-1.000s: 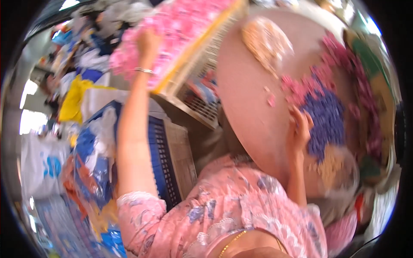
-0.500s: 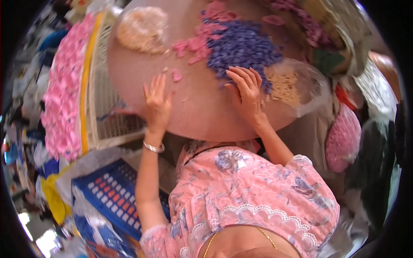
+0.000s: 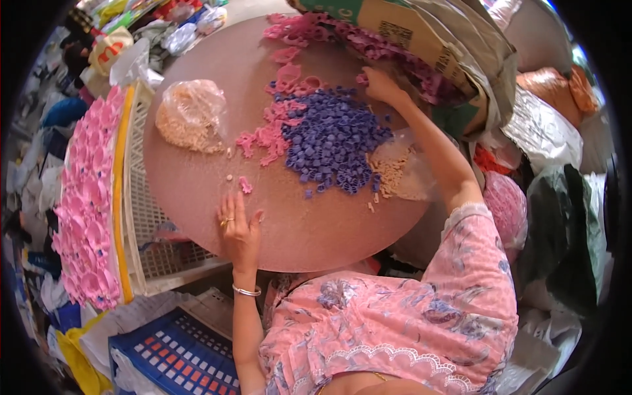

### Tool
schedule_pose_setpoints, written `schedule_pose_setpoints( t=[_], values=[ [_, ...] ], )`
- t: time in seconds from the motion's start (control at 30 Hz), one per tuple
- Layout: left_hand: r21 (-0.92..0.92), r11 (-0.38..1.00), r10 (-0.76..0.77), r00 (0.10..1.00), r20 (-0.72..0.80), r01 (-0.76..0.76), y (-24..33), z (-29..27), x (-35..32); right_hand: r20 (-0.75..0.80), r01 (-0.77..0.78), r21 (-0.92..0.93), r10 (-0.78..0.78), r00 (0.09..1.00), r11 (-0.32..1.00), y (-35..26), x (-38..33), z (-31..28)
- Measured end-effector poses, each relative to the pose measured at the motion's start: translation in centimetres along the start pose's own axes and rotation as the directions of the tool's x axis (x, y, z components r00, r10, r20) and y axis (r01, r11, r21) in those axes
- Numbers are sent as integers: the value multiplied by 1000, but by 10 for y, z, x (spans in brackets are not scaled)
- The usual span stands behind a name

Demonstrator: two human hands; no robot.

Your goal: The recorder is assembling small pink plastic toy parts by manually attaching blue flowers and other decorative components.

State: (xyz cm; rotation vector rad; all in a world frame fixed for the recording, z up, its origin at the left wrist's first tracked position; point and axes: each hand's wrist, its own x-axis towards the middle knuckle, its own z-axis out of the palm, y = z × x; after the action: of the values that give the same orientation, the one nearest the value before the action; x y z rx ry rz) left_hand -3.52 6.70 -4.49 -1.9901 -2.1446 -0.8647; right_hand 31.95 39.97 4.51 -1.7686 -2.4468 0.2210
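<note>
Hands at a round brown desk (image 3: 309,230), both ours, seen from above. We rest our left hand (image 3: 238,227) flat on the near part of the desk, fingers (image 3: 230,205) spread and open, gripping nothing; a ring shows on one finger and a bangle (image 3: 246,290) sits at the wrist. Just ahead of that hand lies one small pink piece (image 3: 245,185), apart from the fingers.

We stretch our right hand (image 3: 382,87) across to the far side, where it lies at the edge of a row of pink pieces (image 3: 388,49) along the desk's far rim. Its fingers curl down among them; we cannot tell whether they grip one.

Between the hands, mid-desk, a heap of purple pieces (image 3: 332,141) lies, touching a looser scatter of pink pieces (image 3: 273,128) on its left. To the right of the purple heap, small tan bits spill from a clear bag (image 3: 405,171). A second clear bag of tan bits (image 3: 187,115) sits on the desk's left side, well apart from both hands.

Left of the desk, a white basket (image 3: 141,217) stands tilted, a mass of pink pieces (image 3: 85,210) along its outer side. A blue crate (image 3: 178,355) is below it. Cardboard (image 3: 408,29) leans over the far rim.
</note>
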Motion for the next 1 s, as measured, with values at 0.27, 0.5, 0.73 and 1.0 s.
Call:
schedule_pose_setpoints(
  t=[0.27,0.5,0.73,1.0],
  values=[
    [-55,998,36,999,-17,-36,4,1,5,-99,206,-32,-208,973,978,57,92,62],
    [-87,994,54,997,-48,-58,7,-2,8,-85,802,-382,-881,465,460,-45,113,42],
    [-102,993,51,996,-78,-59,6,4,10,263,414,-19,-395,880,910,-73,123,30],
    [-125,987,78,984,-160,-98,3,3,5,-384,457,99,-390,837,884,-99,50,-14]
  ],
)
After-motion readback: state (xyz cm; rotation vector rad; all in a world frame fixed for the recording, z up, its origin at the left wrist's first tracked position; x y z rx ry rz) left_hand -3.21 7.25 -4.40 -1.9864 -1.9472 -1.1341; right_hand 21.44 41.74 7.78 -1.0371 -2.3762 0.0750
